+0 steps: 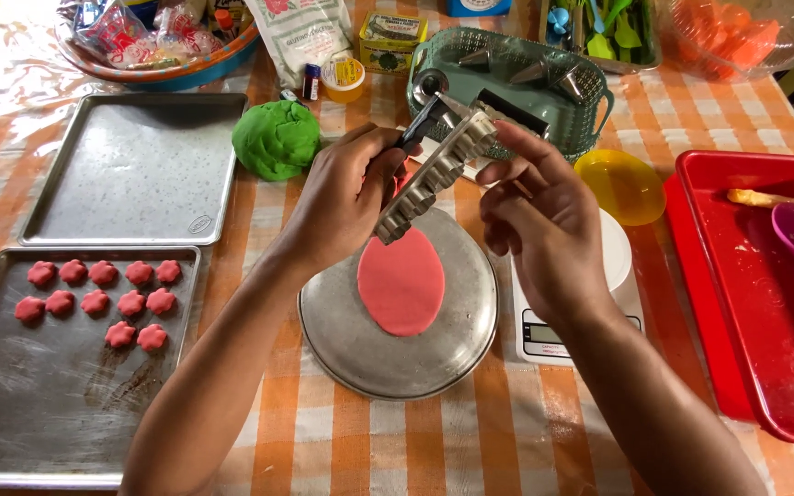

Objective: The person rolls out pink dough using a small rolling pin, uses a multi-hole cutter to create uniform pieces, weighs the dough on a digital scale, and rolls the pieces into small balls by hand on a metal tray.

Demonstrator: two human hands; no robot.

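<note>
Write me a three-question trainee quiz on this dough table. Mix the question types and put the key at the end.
1. True or false: the left hand and right hand both touch the toothed metal cutter above the round metal plate.
2. How many pink flower-shaped pieces lie on the near baking tray?
A) 8
B) 12
C) 15
3. Fill in: the ball of dough beside the far baking tray is coloured ____.

Key:
1. True; both hands hold it over the flat pink oval of dough.
2. B
3. Green
</note>
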